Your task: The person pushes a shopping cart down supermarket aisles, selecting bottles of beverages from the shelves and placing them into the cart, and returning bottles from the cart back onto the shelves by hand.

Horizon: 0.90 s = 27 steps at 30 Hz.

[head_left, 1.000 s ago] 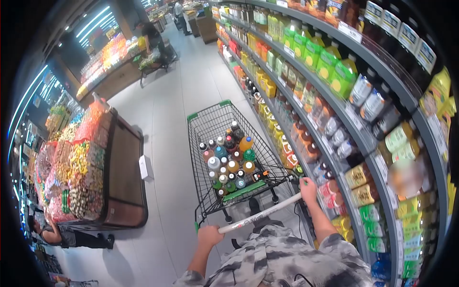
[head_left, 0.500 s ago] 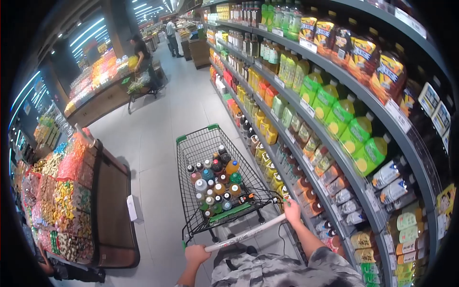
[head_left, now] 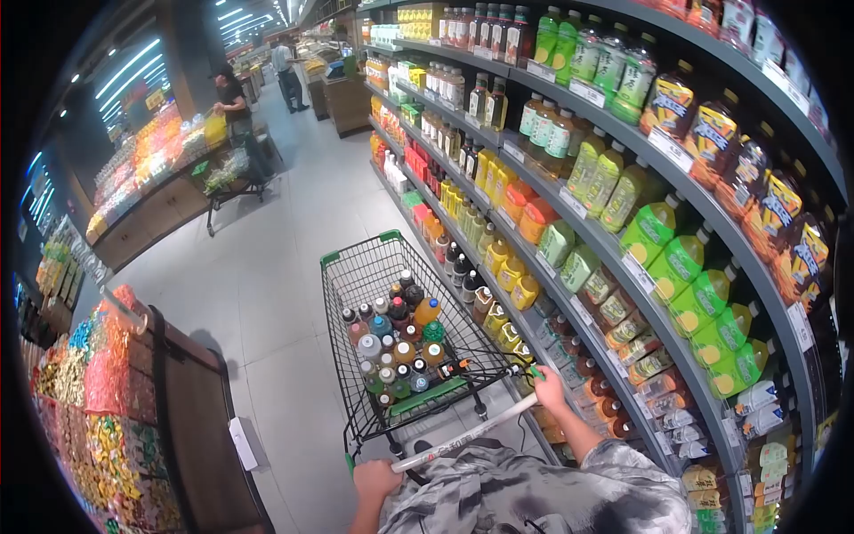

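Observation:
My left hand is wrapped round the left end of the white handlebar of a shopping cart. My right hand grips near the bar's right end, beside a green end piece. In front of me is the cart's black wire basket, with green corner caps. Several drink bottles with white, black, orange and green caps stand close together in its near part. A flat green strip runs along the near side of the basket.
Shelves of bottled drinks line the right side, close to the cart. A candy bin stands at the left, with a white box on its side. Ahead are a person with another cart, and a second person farther back.
The cart has rolled forward along the aisle with both hands on its bar. The shelves and candy bin have slid back past me, and the person ahead looks nearer.

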Tool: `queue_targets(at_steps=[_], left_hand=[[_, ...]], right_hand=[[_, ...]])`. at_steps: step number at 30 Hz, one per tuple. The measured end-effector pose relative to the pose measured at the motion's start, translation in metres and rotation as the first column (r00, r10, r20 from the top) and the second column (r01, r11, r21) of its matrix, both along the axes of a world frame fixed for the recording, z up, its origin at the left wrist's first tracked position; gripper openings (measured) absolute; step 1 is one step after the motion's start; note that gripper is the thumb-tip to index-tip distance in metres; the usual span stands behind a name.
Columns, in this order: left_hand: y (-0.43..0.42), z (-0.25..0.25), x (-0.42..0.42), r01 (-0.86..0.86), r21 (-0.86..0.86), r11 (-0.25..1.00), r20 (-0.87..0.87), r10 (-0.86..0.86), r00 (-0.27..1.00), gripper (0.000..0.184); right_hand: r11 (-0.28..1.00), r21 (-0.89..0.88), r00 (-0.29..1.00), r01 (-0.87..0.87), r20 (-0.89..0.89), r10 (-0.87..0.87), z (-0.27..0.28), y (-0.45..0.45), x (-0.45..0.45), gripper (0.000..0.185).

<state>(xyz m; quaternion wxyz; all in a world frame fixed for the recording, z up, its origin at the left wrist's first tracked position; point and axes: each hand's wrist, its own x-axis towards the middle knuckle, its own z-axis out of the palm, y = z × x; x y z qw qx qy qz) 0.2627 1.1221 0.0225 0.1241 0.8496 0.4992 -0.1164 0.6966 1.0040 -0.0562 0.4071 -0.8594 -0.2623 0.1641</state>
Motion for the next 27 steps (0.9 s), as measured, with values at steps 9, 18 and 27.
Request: queue_targets(at_steps=[9,18,27], left_hand=[[0.148,-0.007,0.028,0.042,-0.01,0.999,-0.001,-0.042,0.999,0.027],[0.286,0.009,0.079,0.052,-0.212,0.976,-0.082,-0.071,0.994,0.032],[0.437,-0.014,0.116,0.091,-0.651,0.754,-0.079,-0.187,0.979,0.043]], right_hand=[[0.994,0.016,0.994,0.112,-0.009,-0.111,-0.005,0.134,0.025,0.029],[0.985,-0.084,0.988,0.149,-0.02,-0.151,0.011,0.263,0.065,0.027],[0.99,-0.143,0.998,0.015,-0.051,-0.022,0.033,0.381,0.108,0.034]])
